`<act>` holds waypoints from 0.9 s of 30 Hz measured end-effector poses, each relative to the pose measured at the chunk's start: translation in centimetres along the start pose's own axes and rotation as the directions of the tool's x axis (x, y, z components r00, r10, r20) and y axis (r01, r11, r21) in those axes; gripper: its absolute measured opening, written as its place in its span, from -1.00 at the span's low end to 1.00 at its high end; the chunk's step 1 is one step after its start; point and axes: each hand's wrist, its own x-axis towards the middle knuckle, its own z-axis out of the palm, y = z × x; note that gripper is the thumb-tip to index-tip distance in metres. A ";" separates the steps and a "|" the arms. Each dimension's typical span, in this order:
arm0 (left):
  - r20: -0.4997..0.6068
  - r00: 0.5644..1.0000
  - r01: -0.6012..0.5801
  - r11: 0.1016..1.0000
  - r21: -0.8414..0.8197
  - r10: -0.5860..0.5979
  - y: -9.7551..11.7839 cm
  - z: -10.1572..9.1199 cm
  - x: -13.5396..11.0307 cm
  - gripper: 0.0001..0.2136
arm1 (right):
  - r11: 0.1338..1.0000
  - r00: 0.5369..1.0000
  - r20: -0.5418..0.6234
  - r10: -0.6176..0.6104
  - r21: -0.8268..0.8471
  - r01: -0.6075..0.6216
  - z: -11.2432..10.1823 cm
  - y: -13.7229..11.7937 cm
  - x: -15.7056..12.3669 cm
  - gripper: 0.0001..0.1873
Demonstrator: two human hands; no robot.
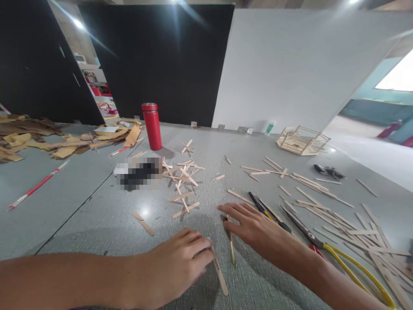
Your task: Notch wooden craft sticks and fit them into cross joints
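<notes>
Close to the table's front, my left hand (190, 262) is closed on a wooden craft stick (221, 280), which sticks out from the fingertips toward me. A notch or mark shows near the stick's middle. To its right, my right hand (247, 221) has its fingertips and thumb around the upper part of a thin yellow pencil (232, 249); the pencil's sharpened end points toward me. Ahead of both hands lies a loose group of crossed craft sticks (183, 200). Another craft stick (143, 223) rests left of my left hand.
Long scissors (311, 237) with yellow handles and black-handled pliers (258, 204) lie beside my right arm. Many loose sticks (342, 224) spread at the right. A red flask (151, 127) stands upright at the back. Behind right is a stick frame (301, 142); cardboard scraps (67, 144) lie left.
</notes>
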 end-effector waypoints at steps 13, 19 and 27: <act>-0.016 0.989 0.140 0.978 -0.152 -0.145 -1.6 2.1 -0.7 -0.82 | 0.957 0.955 -0.085 0.285 0.073 -0.279 -0.6 1.9 -1.2 -0.85; -0.022 0.870 0.405 0.738 -0.540 -0.493 -0.1 -1.8 -0.1 -0.86 | 0.868 0.865 -0.211 0.456 0.322 -0.378 -3.1 -0.4 -0.8 -0.74; 0.079 0.837 0.271 0.284 -0.920 -0.542 2.1 -5.8 -0.1 -0.76 | 0.846 0.868 -0.226 0.443 0.426 -0.321 -4.5 -4.4 -2.1 -0.90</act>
